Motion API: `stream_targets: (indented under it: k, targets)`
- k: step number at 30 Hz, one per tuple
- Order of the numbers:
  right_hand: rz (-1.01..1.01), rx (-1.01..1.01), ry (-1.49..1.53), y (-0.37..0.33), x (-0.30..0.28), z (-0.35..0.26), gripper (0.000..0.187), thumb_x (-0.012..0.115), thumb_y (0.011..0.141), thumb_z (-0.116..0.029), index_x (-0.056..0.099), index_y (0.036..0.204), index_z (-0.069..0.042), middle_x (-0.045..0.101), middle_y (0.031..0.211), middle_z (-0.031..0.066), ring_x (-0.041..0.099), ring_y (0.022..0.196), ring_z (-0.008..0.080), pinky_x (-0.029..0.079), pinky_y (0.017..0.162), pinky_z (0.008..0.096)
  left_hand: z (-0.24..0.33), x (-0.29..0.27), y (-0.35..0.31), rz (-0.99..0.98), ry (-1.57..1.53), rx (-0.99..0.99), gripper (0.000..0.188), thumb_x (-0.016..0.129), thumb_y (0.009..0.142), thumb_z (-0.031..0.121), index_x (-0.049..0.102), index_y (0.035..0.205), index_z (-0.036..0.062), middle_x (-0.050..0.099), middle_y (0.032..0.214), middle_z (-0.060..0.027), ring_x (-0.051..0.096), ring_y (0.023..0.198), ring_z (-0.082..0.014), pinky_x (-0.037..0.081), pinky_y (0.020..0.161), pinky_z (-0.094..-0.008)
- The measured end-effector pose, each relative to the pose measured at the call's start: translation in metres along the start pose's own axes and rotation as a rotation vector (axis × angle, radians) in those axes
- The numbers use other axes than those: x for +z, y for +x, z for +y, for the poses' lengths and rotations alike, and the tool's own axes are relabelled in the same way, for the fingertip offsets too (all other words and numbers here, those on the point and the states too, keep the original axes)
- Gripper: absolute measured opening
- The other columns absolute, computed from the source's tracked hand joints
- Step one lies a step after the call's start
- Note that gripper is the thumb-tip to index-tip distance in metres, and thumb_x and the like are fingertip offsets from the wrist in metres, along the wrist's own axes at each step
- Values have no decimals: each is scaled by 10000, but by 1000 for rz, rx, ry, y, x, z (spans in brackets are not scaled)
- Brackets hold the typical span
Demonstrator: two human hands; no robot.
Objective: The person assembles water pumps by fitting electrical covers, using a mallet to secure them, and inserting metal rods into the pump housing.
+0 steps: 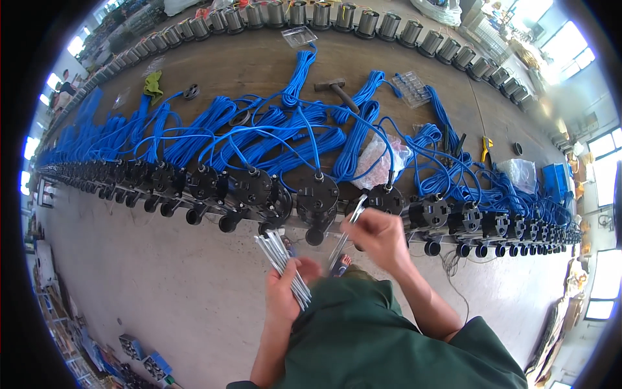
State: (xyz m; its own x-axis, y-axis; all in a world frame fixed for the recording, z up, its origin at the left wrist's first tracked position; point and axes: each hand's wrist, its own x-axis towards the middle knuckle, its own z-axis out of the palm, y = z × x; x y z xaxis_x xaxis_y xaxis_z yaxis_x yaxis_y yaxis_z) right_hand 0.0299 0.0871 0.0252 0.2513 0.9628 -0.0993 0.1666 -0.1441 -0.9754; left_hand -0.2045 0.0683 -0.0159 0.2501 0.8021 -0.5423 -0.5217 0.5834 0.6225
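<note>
My left hand (pixel 284 292) is closed around a bundle of thin silver metal rods (pixel 275 251) below the table edge. Pinched in my right hand (pixel 382 241) is a long silver rod (pixel 337 250), slanting downward; a bright metal end (pixel 359 209) shows above the fingers. Motion blurs this hand, so whether it holds more than one rod is unclear. Just beyond it sits a black round-topped housing (pixel 387 198) with a blue cable rising from it. A similar black housing (pixel 317 194) stands to its left, between my two hands.
Black housings line the near table edge both ways. Behind them lie coiled blue cables (pixel 210 129), a hammer (pixel 338 92), a plastic bag (pixel 379 161) and yellow-handled pliers (pixel 486 149). Steel cylinders (pixel 322 15) line the far edge. Blue bins (pixel 155 366) stand on the floor at left.
</note>
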Motion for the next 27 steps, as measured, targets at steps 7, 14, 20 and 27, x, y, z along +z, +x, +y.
stream_targets:
  k: [7, 14, 20, 27]
  targets:
    - [283, -168, -203, 39, -13, 0, 138, 781, 888, -75, 755, 966, 35, 742, 762, 112, 670, 663, 104, 517, 629, 262, 21, -9, 35, -162, -196, -37, 142, 647, 1026, 149, 619, 1056, 13, 581, 840, -29, 507, 687, -111, 391, 581, -264]
    - [276, -321, -307, 53, 5, 13, 135, 802, 858, -73, 752, 949, 14, 706, 765, 132, 650, 591, 184, 519, 595, 304, 42, 3, 54, -7, -79, 32, 214, 689, 1012, 206, 641, 1026, -2, 535, 696, 1, 478, 611, -96, 370, 545, -260]
    - [5, -716, -548, 44, 2, 12, 142, 803, 792, -30, 752, 925, -31, 712, 829, 100, 685, 756, 284, 562, 629, 361, 45, -5, 77, -47, -99, 100, 245, 691, 1019, 254, 641, 1023, 14, 515, 704, 20, 442, 594, -65, 345, 541, -252]
    - [-41, -598, -600, 49, 1, 7, 136, 799, 803, -76, 730, 901, -11, 660, 799, 102, 673, 748, 308, 558, 639, 403, 42, 0, 88, -119, -144, 122, 254, 627, 1056, 299, 589, 1019, 51, 484, 740, 2, 440, 626, -91, 361, 541, -252]
